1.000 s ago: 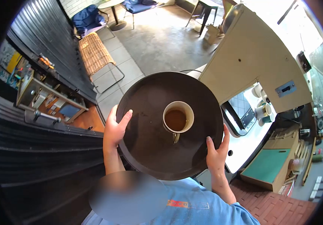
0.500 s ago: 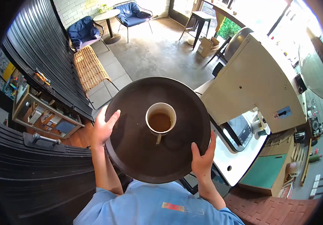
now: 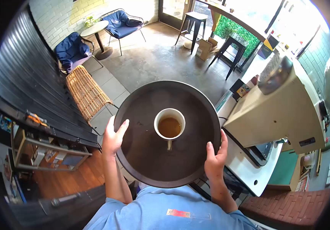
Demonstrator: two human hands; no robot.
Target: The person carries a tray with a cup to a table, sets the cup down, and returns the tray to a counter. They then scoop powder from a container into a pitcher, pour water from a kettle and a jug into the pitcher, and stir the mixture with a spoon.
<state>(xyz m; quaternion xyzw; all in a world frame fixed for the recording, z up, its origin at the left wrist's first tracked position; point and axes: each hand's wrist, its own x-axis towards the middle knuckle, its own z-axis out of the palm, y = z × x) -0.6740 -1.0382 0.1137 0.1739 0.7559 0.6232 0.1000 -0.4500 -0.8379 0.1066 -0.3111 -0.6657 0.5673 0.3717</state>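
A round, dark brown serving tray (image 3: 146,161) is held out in front of my body. My left hand (image 3: 113,140) grips its left rim, thumb on top and the other fingers beneath, mostly hidden. On the right, my right hand (image 3: 216,157) clasps the rim in the same way. Near the tray's middle stands a white cup (image 3: 183,122), upright, its handle pointing towards me. Brown liquid (image 3: 169,127) partly fills it. Neither hand touches the cup.
To the right, a white counter (image 3: 245,176) carries a large beige machine (image 3: 276,111). A rattan bench (image 3: 88,92) runs along the left wall. Ahead are blue-cushioned chairs (image 3: 121,25), a small round table (image 3: 95,28), black stools (image 3: 230,50) and a cardboard box (image 3: 206,49).
The room has shifted in view as I move forward and turn slightly; a second stool now shows fully. The tray and both hands sit slightly further right, the cup still upright on it.
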